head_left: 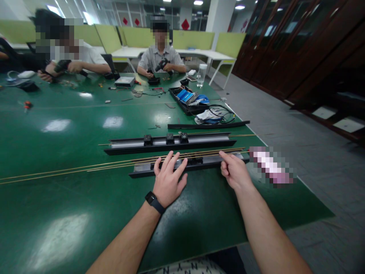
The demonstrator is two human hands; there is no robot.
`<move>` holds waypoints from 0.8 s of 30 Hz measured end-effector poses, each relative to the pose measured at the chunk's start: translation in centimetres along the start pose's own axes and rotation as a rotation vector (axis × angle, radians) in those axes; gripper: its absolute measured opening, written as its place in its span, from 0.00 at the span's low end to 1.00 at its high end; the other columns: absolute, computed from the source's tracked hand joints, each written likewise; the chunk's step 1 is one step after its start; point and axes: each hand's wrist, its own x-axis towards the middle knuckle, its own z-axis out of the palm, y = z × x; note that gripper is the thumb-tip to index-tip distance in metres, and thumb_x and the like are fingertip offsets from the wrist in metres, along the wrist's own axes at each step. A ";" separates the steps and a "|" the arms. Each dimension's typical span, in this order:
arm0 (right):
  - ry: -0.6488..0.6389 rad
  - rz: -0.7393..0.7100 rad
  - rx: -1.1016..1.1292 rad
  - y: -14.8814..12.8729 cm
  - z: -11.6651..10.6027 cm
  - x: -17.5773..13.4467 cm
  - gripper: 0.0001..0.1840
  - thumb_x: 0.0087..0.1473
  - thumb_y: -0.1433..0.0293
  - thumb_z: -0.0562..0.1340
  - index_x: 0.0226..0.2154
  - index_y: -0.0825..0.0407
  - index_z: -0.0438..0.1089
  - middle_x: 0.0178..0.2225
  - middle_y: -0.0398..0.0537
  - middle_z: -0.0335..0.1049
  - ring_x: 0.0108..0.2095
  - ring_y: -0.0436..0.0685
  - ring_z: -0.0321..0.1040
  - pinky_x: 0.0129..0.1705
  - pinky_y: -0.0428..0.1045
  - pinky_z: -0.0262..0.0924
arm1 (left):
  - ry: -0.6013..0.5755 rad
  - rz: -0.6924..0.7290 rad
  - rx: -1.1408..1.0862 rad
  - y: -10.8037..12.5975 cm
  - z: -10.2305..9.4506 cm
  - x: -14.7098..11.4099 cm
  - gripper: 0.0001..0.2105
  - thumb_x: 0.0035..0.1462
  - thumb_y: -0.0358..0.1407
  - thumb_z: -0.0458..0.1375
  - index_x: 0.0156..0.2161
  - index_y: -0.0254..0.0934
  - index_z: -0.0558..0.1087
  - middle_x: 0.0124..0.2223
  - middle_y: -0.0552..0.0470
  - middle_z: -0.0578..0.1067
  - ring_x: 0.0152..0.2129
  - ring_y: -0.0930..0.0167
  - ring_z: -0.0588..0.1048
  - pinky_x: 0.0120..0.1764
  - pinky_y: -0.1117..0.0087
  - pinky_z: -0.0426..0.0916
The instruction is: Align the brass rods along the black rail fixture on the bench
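My left hand (169, 177), with a black watch on the wrist, lies flat with spread fingers on the near black track rail (142, 172). My right hand (234, 170) pinches the right end of thin brass rods (85, 167) that run long across the green table (57, 213). A second black rail (171, 144) with three small black blocks on it lies just beyond, parallel to the first.
A black strip (208, 125), a black tray with blue parts (189, 99) and a bundle of cables (213, 114) lie further back. A clear bottle (201, 74) stands near the far edge. Two people across the table hold power tools. The table's right edge drops to grey floor.
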 end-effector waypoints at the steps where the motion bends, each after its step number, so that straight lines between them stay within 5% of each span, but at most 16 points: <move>1: -0.001 0.001 -0.001 0.0 0.0 0.0 0.24 0.44 0.60 0.76 0.24 0.50 0.61 0.13 0.37 0.61 0.09 0.43 0.50 0.08 0.39 0.40 | -0.003 -0.001 0.001 0.0 0.0 0.0 0.22 0.63 0.39 0.58 0.61 0.47 0.69 0.67 0.45 0.66 0.67 0.56 0.59 0.66 0.45 0.43; 11: -0.020 0.028 0.033 -0.1 -0.1 0.0 0.17 0.42 0.65 0.75 0.27 0.52 0.67 0.13 0.37 0.62 0.09 0.44 0.50 0.09 0.39 0.42 | -0.004 -0.001 0.007 -0.1 0.2 -0.1 0.22 0.62 0.39 0.58 0.62 0.48 0.69 0.67 0.45 0.65 0.67 0.56 0.59 0.66 0.45 0.44; 24: -0.008 0.005 0.019 0.0 0.1 0.0 0.24 0.43 0.60 0.77 0.24 0.50 0.61 0.13 0.36 0.61 0.09 0.43 0.50 0.09 0.39 0.41 | -0.001 -0.002 -0.001 -0.1 0.1 -0.1 0.22 0.62 0.39 0.58 0.61 0.48 0.69 0.67 0.45 0.66 0.67 0.56 0.59 0.66 0.45 0.44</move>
